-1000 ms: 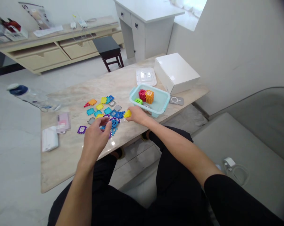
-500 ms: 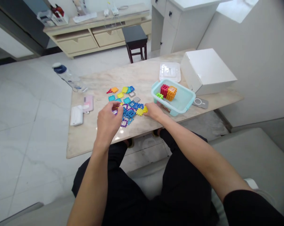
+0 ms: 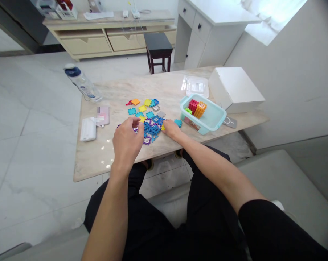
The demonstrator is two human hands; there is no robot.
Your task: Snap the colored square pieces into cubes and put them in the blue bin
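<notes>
Flat toothed pieces lie in a loose pile on the marble table, with blue pieces (image 3: 152,129) in the middle. My left hand (image 3: 128,139) is at the pile's left side, thumb and fingers curved and apart, with nothing visible held between them. At the right side, my right hand (image 3: 171,129) has its fingers pressed together on a yellow piece (image 3: 163,127), mostly hidden by them. Just beyond that hand lies a teal piece (image 3: 178,123). A light-blue bin (image 3: 215,116) to the right holds red pieces (image 3: 193,105), orange pieces (image 3: 200,110) and green ones.
Behind the bin are a clear lid (image 3: 197,86) and a white box (image 3: 238,87); a grey phone (image 3: 230,122) lies beside it. On the table's left are a bottle (image 3: 83,84), a pink packet (image 3: 103,115) and a white pack (image 3: 88,129).
My right hand has moved slightly left, closer to the pile. A teal piece now shows to the right of it. The view has shifted a little.
</notes>
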